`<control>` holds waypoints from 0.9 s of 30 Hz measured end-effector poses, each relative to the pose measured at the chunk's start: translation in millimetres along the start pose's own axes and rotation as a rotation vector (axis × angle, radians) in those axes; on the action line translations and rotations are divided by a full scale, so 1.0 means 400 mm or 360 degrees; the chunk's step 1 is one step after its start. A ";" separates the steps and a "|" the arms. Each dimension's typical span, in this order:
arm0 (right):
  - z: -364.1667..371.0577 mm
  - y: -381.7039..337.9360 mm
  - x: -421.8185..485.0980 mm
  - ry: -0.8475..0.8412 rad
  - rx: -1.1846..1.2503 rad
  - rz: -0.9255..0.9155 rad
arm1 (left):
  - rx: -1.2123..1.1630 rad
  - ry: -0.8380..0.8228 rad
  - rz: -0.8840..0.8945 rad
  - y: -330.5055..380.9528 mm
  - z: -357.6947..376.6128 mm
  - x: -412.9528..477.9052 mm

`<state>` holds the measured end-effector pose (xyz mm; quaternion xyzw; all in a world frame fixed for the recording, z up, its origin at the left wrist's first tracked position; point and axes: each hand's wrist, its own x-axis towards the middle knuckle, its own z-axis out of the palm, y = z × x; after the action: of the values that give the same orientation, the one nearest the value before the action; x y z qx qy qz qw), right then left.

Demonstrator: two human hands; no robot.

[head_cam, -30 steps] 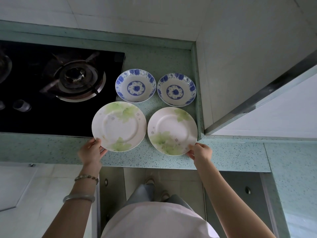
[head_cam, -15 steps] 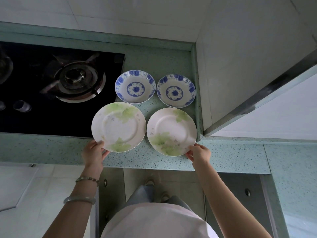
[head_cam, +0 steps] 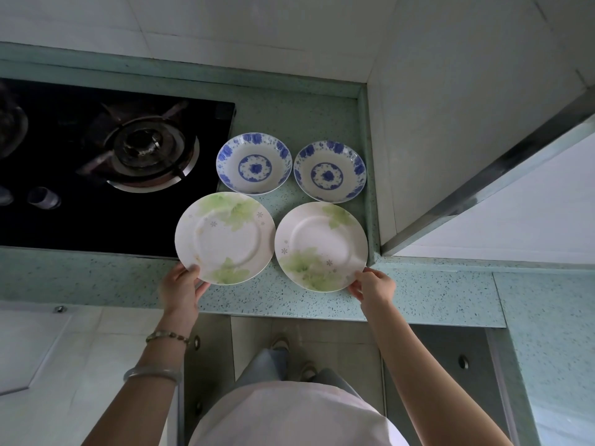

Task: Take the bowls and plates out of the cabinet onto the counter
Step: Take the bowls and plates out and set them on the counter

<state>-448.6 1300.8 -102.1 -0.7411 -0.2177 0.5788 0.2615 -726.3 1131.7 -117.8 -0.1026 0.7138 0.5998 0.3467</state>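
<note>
Two white plates with green leaf prints lie side by side on the speckled green counter [head_cam: 428,300]. My left hand [head_cam: 180,289] grips the near rim of the left plate [head_cam: 225,238], thumb on top, and this plate overhangs the stove's corner. My right hand [head_cam: 373,284] pinches the near right rim of the right plate [head_cam: 320,246]. Behind them stand two blue-and-white bowls, the left bowl [head_cam: 254,163] and the right bowl [head_cam: 330,170], both upright on the counter.
A black gas stove [head_cam: 106,175] with a burner fills the left of the counter. A white tiled wall [head_cam: 450,107] closes off the right side just past the right bowl. Open cabinet space [head_cam: 322,333] shows below the counter edge.
Both plates sit slightly lower in view as the camera shifted. My left thumb has moved further onto the left plate's rim. The bowls have not moved.
</note>
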 end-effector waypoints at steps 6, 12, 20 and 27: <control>-0.014 0.009 -0.003 0.0026 -0.0068 -0.0099 | 0.0068 -0.0074 0.0144 -0.002 -0.004 -0.010; -0.021 0.015 -0.024 0.0035 -0.0133 -0.0246 | 0.0232 -0.0114 0.0441 0.006 -0.005 -0.042; -0.038 0.015 -0.045 -0.0185 -0.0243 -0.0219 | 0.0230 -0.0198 0.0352 -0.013 -0.014 -0.046; -0.107 0.011 -0.091 -0.0366 -0.0325 -0.0404 | 0.0496 -0.0224 0.0431 -0.018 -0.022 -0.092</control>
<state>-415.4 1268.7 -69.4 -0.6594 -0.3954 0.5969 0.2293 -698.4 1111.7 -100.6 0.0912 0.7792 0.5289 0.3237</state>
